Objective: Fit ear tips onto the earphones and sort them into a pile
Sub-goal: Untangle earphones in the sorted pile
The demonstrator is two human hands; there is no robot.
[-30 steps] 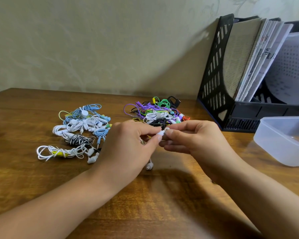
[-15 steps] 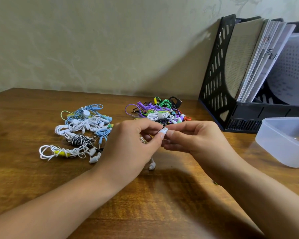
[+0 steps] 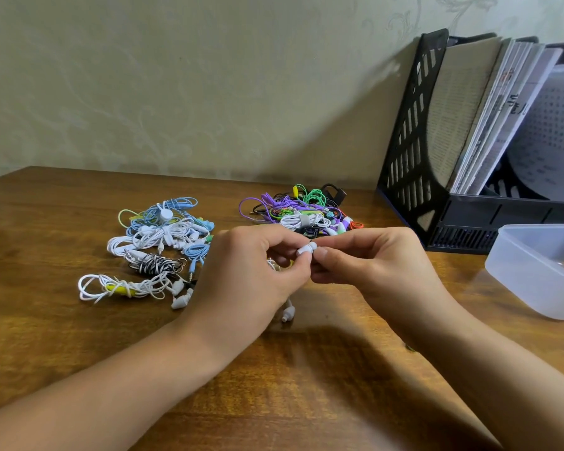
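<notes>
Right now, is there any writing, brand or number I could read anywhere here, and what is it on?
Booklet spines in the black rack: large printed characters, too blurred to read.
Beige sheet in the rack: rows of fine print, too small to read.
White sheet at far right: rows of faint marks, unreadable.
Earphones, tub, table: no text seen.

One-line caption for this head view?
Both hands, left and right, pinch a white earbud between two earphone piles on a wooden desk.

- White earbud (image 3: 304, 249): pinched between both hands' fingertips, white ear tip (image 3: 313, 246) at its end.
- Second white earbud (image 3: 288, 313): dangles below, bare.
- White-and-blue earphone pile (image 3: 157, 242): left.
- Multicoloured earphone pile (image 3: 298, 211): behind.
</notes>
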